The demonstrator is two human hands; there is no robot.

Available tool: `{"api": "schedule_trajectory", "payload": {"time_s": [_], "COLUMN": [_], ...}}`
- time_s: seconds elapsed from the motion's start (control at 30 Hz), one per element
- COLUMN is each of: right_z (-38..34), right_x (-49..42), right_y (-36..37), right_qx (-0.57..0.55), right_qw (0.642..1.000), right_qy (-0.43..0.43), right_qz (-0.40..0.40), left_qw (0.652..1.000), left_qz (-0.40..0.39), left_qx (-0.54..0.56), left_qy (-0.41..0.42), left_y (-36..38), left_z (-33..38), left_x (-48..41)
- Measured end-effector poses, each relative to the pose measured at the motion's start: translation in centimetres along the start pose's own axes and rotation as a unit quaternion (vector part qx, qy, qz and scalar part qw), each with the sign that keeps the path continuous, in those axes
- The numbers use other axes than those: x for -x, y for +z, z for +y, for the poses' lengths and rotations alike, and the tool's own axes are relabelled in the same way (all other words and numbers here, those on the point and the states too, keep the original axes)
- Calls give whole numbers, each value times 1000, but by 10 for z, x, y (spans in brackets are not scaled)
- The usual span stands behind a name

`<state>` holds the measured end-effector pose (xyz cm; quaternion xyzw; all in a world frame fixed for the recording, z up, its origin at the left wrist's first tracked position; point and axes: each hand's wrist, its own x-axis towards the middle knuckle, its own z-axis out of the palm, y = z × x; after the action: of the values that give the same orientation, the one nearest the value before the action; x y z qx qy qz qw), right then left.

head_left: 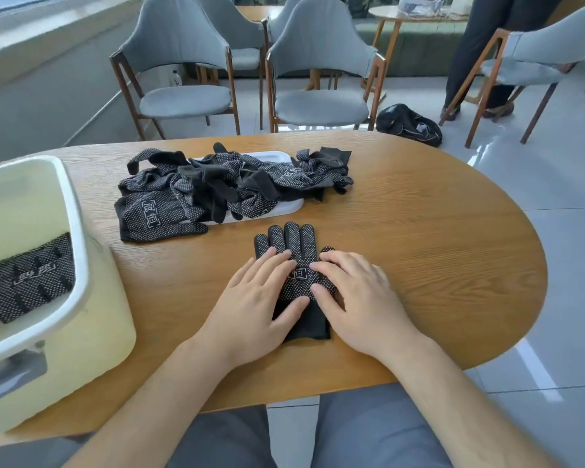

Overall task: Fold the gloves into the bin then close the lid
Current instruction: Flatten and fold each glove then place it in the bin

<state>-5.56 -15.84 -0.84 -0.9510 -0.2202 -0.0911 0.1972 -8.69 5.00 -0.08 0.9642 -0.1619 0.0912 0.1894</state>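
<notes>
Table (pixel 419 231): oval, wood-grain top, matt; one glove (pixel 293 244) lies flat on it near the person's edge, black knit studded with small white grip dots, a white square mark on the palm, plain black cuff toward the person, its fingers pointing to 12 o'clock; both hands lie on this glove. Left hand (pixel 257 298): fingers straight and slightly spread, pressing flat on the glove's left half, thumb across the cuff; nothing gripped. Right hand (pixel 358 298): likewise flat, fingers extended, resting on the glove's right half and covering most of its thumb; nothing gripped. From the flat glove, at 11 o'clock: one tangled pile of gloves (pixel 169 204) of the same dotted knit, count not readable; it sits across one white plastic lid (pixel 284 207), rounded-rectangular, lying flat on the table. At 9 o'clock: one bin (pixel 78 228), pale cream plastic, thick rounded white rim, open-topped, grey handle on its near end; inside it folded gloves (pixel 27 275) lie in a dotted black bundle, number unclear. Beyond the table at 12 o'clock: grey padded chairs (pixel 318 62) with wooden frames, at least four; one black bag (pixel 409 125) on the glossy tiled floor at 1 o'clock.
</notes>
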Motion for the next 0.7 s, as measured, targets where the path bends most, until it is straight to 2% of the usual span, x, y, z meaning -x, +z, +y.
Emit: {"api": "schedule_trajectory", "payload": {"time_s": [0.2, 0.3, 0.4, 0.47, 0.53, 0.63, 0.7], "right_z": [0, -4, -6, -8, -8, -3, -1], "right_x": [-1, 2, 10, 20, 28, 28, 27], "right_y": [2, 0, -9, -15, -14, -7, -6], "right_qx": [-9, -38, -123, -144, -120, -133, -155], "right_qw": [1000, 999, 987, 982, 985, 985, 982], "right_qy": [1, 1, -59, -111, -124, -112, -104], "right_qz": [10, 37, 85, 44, -5, 13, 25], "left_qw": [991, 991, 989, 989, 989, 986, 986], "left_qz": [7, 1, 33, 54, 73, 89, 73], "left_qx": [29, 31, 25, 24, 32, 37, 35], "left_qy": [128, 132, 139, 138, 125, 132, 144], "left_y": [-19, -17, -13, -11, -9, -8, -9], "left_z": [-3, -7, -8, -7, -6, -4, -2], "left_x": [24, 26, 21, 17, 14, 14, 16]}}
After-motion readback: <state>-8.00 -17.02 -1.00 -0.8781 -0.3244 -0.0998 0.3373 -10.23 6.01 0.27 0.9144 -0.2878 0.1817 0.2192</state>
